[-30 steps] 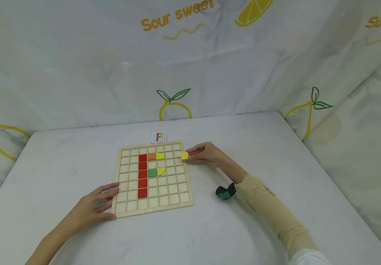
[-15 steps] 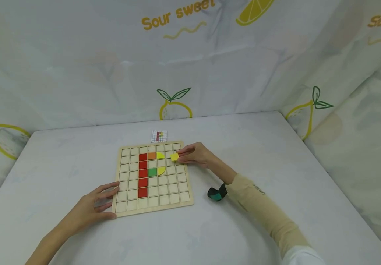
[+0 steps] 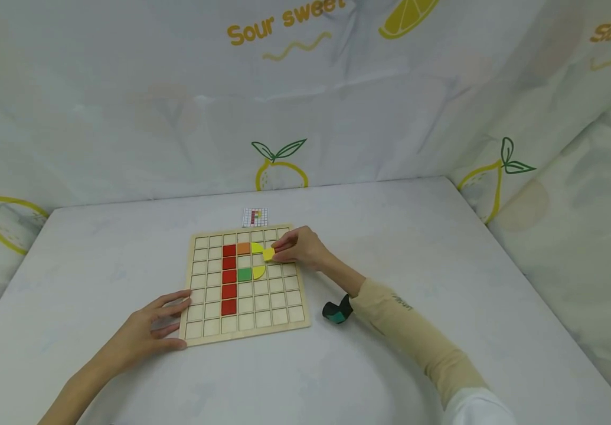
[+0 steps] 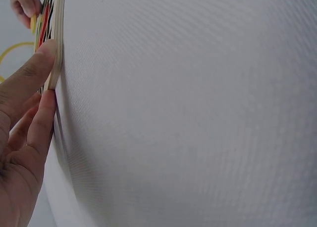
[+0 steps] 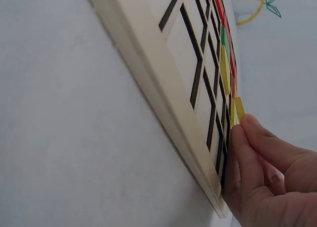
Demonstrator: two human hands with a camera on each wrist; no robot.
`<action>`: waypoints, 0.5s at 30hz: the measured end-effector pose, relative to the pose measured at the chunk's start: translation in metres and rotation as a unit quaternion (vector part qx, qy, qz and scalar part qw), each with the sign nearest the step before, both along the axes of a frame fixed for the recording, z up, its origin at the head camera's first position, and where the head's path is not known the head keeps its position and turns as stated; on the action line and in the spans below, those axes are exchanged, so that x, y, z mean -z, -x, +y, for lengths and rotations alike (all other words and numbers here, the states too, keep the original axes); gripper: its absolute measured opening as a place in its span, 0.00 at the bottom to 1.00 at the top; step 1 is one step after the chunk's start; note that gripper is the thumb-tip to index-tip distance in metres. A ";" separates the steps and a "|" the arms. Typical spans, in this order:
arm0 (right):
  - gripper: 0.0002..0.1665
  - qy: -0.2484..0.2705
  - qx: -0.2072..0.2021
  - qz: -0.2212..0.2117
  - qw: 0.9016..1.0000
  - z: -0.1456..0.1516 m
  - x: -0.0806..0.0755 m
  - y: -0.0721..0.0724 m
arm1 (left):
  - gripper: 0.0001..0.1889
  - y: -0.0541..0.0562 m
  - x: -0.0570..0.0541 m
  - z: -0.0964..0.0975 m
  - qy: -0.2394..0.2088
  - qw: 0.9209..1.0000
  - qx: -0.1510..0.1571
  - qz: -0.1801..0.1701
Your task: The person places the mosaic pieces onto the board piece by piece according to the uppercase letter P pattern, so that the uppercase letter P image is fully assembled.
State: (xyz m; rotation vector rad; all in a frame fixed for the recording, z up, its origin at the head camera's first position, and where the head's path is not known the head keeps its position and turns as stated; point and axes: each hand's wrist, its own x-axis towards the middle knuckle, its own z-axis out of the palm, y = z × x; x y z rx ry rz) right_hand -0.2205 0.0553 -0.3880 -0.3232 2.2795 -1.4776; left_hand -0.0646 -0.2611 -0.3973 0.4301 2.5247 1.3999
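My right hand [image 3: 305,247] pinches a small yellow tile [image 3: 268,254] between thumb and fingertips, over the right part of a wooden grid board [image 3: 247,335]. In the right wrist view the yellow tile [image 5: 240,107] stands tilted at the fingertips, close over the board. Fairly straight fingers of my left hand [image 3: 148,330] touch the board's left edge, its thumb at the near left corner. On the board lie a column of red tiles [image 3: 229,276], an orange tile [image 3: 244,248], a green tile [image 3: 244,274] and two yellow quarter-round tiles [image 3: 258,272].
A small pattern card [image 3: 255,217] lies just behind the board, printed with a coloured grid. Near the right wrist is a black and green band [image 3: 337,310]. A white cloth printed with lemons [image 3: 281,177] hangs behind the white table [image 3: 390,224].
My right hand has moved left over the board with the yellow tile, from its right edge to beside the quarter-round tiles. My left hand stays at the board's edge.
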 end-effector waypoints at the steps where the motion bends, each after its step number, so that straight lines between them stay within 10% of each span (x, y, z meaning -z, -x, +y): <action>1: 0.12 -0.014 0.000 0.011 1.000 -0.001 0.000 -0.001 | 0.41 0.000 0.000 0.000 -0.002 1.000 -0.001 0.001; 15: 0.14 -0.058 -0.023 0.064 0.996 -0.009 -0.001 -0.003 | 0.41 0.000 0.000 0.001 0.005 1.000 -0.007 -0.014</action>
